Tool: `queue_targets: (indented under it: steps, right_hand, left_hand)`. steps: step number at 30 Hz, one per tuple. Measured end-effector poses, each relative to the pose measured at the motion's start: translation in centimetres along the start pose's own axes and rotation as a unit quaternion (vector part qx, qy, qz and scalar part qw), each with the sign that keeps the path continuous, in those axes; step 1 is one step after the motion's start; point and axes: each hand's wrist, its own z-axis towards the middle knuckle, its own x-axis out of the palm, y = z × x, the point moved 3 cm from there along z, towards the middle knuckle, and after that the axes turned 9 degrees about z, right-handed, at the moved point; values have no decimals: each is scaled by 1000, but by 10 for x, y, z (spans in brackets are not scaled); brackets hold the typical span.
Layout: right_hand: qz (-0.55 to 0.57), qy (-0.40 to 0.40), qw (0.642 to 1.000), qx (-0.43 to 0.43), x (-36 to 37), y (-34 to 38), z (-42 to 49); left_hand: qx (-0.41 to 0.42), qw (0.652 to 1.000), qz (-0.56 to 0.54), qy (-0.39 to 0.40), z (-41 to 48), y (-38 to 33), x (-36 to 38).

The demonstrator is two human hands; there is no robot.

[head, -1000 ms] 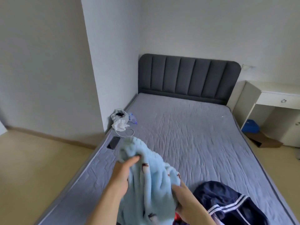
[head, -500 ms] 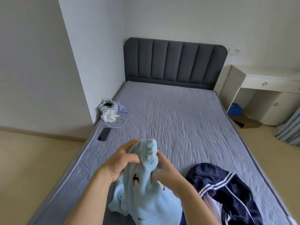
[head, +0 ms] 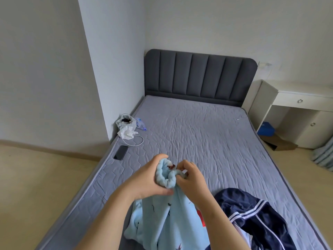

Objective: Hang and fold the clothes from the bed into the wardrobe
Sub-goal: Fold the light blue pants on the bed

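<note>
both hands are raised over the near end of the bed (head: 198,138), working the bunched top of a pale blue fleece garment (head: 162,224). the left hand (head: 146,179) is curled round the gathered roll to steady it. the right hand (head: 192,179) pinches its rim between thumb and bent fingers (head: 185,165), probably to turn out what may be a cuff or sleeve mouth; the folds hide which. the roll sits between the two palms, clamped from both sides, and the rest hangs to the bed's near edge. a navy jacket (head: 255,219) lies beside it toward the near right corner, and a phone (head: 121,152) lies by the left edge.
</note>
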Motion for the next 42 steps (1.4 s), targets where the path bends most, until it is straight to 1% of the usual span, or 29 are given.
queue_targets:
  steps: [2, 3, 5, 7, 10, 12, 14, 16, 17, 18, 20, 22, 23, 26, 28, 29, 30, 31, 32, 33, 34, 35, 36, 38, 39, 40, 42]
  right_hand:
    - [15, 5, 1000, -2, -5, -2, 0]
    - [32, 10, 999, 9, -7, -3, -1]
    - [59, 27, 997, 40, -13, -6, -3]
    - [56, 74, 994, 65, -17, -7, -6]
    - [-45, 167, 982, 80, -23, -8, -9]
    - [-121, 184, 970, 103, -26, -8, -10]
    - [-161, 158, 972, 71, -29, -6, -8]
    - [-136, 125, 982, 24, -30, 2, -6]
    - [-110, 126, 986, 6, -29, 6, -4]
    - [-95, 146, 985, -6, -27, 10, -3]
    - [-128, 207, 970, -17, -20, 13, -2]
    - [-177, 248, 952, -5, -14, 8, -2]
    - [-187, 253, 949, 5, -14, 5, -2]
    - [-188, 219, 957, 39, -18, 2, 1]
    - [-207, 149, 967, 13, -20, 13, 6]
    - [-223, 112, 968, -9, -20, 22, 8]
    - [-234, 86, 968, -36, -19, 31, 10]
    - [-242, 76, 965, -65, -18, 39, 12]
    - [-249, 74, 961, -93, -17, 46, 14]
    - [-252, 75, 958, -115, -16, 53, 16]
    - [-252, 78, 956, -131, -17, 58, 17]
    - [-249, 79, 955, -142, -17, 63, 19]
    - [-245, 79, 955, -149, -19, 65, 20]
    - [-230, 74, 960, -141, -22, 65, 24]
    - [-220, 74, 964, -129, -25, 63, 25]
    - [-213, 81, 967, -112, -27, 59, 26]
    - [-215, 112, 968, -67, -31, 50, 28]
  left_hand:
    - [6, 997, 3, -82, 0, -5, -7]
    - [10, 994, -7, -104, 0, -8, -10]
    - [21, 993, -41, -108, 0, -15, -13]
    - [35, 992, -72, -99, -1, -22, -16]
    - [54, 986, -96, -123, -4, -31, -25]
    - [63, 983, -103, -138, -7, -34, -34]
    - [77, 983, -116, -123, -11, -39, -40]
    - [92, 986, -121, -69, -16, -45, -43]
    - [96, 988, -113, -37, -18, -49, -42]
    - [97, 990, -101, -10, -20, -52, -41]
    - [95, 992, -87, 8, -23, -54, -41]
    - [90, 992, -92, -20, -27, -49, -48]
    - [85, 991, -93, -40, -29, -46, -52]
    - [47, 987, -86, -126, -29, -32, -58]
    - [-6, 979, -48, -199, -24, -21, -60]
    - [-30, 976, -25, -215, -22, -19, -60]
    - [-43, 977, 14, -207, -20, -18, -58]
    - [-42, 977, 92, -185, -17, -20, -54]
    - [-36, 968, 199, -150, -15, -24, -50]
    - [-32, 948, 298, -110, -11, -27, -44]
    - [-32, 927, 367, -75, -5, -30, -36]
    - [-31, 911, 407, -66, 0, -35, -31]
    - [-24, 903, 420, -88, 5, -39, -30]
    - [-5, 899, 399, -178, 10, -46, -38]
    - [-7, 909, 357, -214, 11, -48, -44]
    - [-16, 924, 306, -227, 12, -49, -50]
    - [-26, 949, 222, -225, 15, -56, -61]
